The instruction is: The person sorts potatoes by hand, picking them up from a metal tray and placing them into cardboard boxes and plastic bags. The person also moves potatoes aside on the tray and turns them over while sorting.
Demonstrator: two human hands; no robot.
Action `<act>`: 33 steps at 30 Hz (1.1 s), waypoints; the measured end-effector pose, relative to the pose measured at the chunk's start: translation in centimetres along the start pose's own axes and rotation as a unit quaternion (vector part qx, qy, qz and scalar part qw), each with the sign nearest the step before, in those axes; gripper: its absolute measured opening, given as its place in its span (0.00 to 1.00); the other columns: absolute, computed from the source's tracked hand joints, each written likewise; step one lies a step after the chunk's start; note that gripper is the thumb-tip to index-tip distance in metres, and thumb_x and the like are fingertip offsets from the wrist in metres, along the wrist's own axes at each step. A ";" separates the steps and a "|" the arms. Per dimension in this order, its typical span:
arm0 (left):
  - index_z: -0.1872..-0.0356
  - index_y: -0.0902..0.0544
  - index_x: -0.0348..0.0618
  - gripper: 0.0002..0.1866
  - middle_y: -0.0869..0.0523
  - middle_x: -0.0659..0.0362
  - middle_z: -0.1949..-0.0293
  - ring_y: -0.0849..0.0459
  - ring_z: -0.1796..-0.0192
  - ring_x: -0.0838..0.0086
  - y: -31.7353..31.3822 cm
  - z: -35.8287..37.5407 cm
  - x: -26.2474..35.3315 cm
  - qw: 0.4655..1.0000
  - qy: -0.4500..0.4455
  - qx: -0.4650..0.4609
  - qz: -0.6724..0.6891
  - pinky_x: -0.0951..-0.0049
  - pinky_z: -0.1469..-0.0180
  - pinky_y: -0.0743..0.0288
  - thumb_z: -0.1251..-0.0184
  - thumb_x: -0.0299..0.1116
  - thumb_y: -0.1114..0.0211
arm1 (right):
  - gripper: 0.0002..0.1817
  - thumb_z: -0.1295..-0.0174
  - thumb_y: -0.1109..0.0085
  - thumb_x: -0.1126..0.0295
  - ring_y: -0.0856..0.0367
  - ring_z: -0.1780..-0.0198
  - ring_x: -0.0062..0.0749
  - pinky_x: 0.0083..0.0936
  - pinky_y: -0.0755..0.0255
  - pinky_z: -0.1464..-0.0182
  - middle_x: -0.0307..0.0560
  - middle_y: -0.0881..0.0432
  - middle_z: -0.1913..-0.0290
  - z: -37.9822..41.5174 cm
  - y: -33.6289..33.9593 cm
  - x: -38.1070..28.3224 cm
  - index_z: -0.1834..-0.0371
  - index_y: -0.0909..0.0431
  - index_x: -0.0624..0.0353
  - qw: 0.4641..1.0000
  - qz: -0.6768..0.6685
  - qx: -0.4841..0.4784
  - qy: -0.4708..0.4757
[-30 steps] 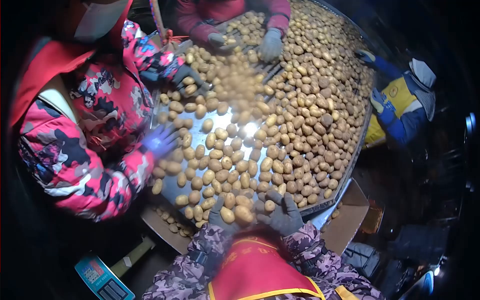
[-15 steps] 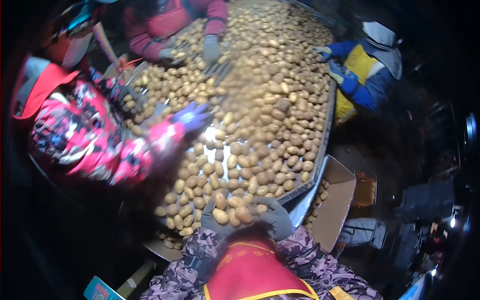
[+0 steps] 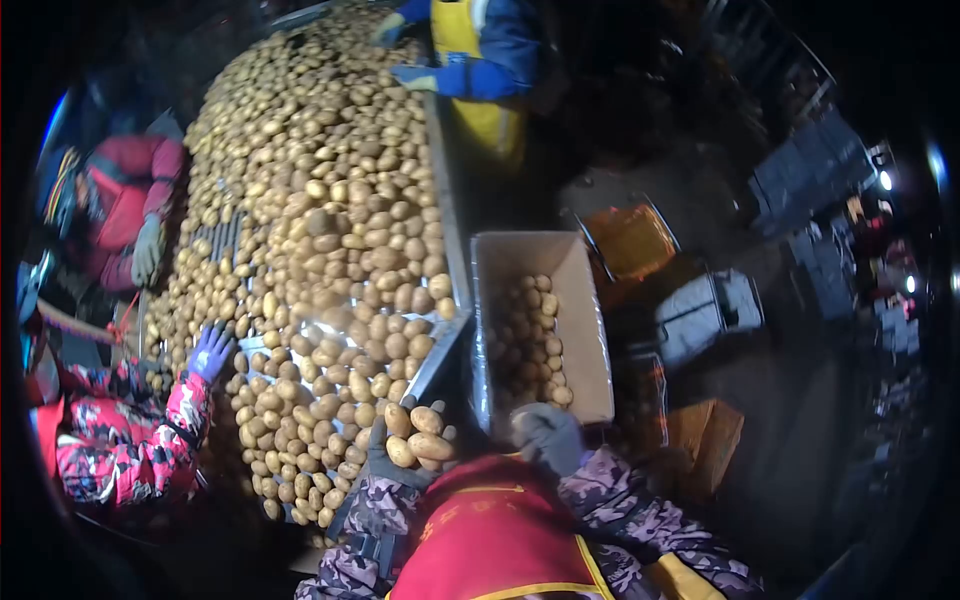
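My left hand (image 3: 388, 462), in a grey glove, is curled round several potatoes (image 3: 418, 436) just off the near corner of the sorting table. My right hand (image 3: 552, 440), also gloved in grey, is closed at the near end of an open cardboard box (image 3: 582, 330). Its fingers are blurred, and I cannot make out what is in them. Inside the box lie several potatoes (image 3: 545, 340), partly in shadow. Many loose potatoes (image 3: 330, 230) cover the table to my left.
A raised metal edge (image 3: 447, 200) runs along the table beside the box. Left of the table are a person in a patterned jacket with a purple glove (image 3: 210, 350) and one in red sleeves (image 3: 150, 190). Another wears a yellow apron (image 3: 458, 30). Crates (image 3: 630, 240) stand at right.
My view has swung right towards the cardboard box. My hands, together under a heap of potatoes before, are now apart; the left keeps several, and the right has moved to the box.
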State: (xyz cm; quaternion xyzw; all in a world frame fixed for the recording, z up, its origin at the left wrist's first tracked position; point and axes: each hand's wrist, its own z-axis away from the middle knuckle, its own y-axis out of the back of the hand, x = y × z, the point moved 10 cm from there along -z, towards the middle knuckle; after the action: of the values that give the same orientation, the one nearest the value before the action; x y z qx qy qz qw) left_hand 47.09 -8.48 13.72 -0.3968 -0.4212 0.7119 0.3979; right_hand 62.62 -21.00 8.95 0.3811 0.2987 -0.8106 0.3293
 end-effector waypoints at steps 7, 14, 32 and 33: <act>0.40 0.23 0.28 0.22 0.12 0.52 0.55 0.18 0.65 0.78 2.5 -4.7 -5.0 0.987 0.093 0.115 0.057 0.76 0.63 0.24 0.17 0.41 0.40 | 0.29 0.21 0.46 0.41 0.24 0.84 0.26 0.25 0.31 0.82 0.42 0.19 0.78 9.7 20.4 6.4 0.61 0.17 0.59 0.952 -0.035 0.302 -0.026; 0.67 0.10 0.50 0.15 0.10 0.53 0.55 0.21 0.66 0.70 4.5 -9.0 -7.9 0.975 0.216 0.050 -0.009 0.72 0.59 0.21 0.20 0.43 0.38 | 0.19 0.29 0.36 0.53 0.14 0.70 0.38 0.37 0.21 0.64 0.49 0.13 0.70 17.9 29.0 14.9 0.55 0.16 0.60 0.907 0.272 0.320 -0.025; 0.37 0.23 0.34 0.28 0.17 0.40 0.41 0.17 0.41 0.49 -1.0 -9.7 -4.9 0.993 0.011 0.094 -0.069 0.45 0.35 0.20 0.23 0.50 0.43 | 0.25 0.30 0.31 0.67 0.15 0.43 0.37 0.33 0.17 0.44 0.50 0.15 0.37 -4.2 1.5 -2.9 0.32 0.22 0.60 0.978 0.014 0.137 0.158; 0.40 0.22 0.34 0.26 0.16 0.41 0.45 0.15 0.46 0.53 -1.4 -9.8 -4.6 0.996 -0.007 0.078 -0.031 0.49 0.38 0.18 0.22 0.49 0.43 | 0.25 0.28 0.33 0.65 0.16 0.42 0.36 0.33 0.18 0.43 0.48 0.16 0.36 -4.3 1.6 -3.0 0.30 0.24 0.60 0.981 -0.102 0.143 0.089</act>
State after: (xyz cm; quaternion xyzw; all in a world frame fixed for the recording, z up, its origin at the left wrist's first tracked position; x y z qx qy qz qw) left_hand 57.97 -9.34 12.83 -0.3469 -0.3793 0.7326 0.4462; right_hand 67.12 -17.89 8.80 0.4623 0.2451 -0.8371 0.1596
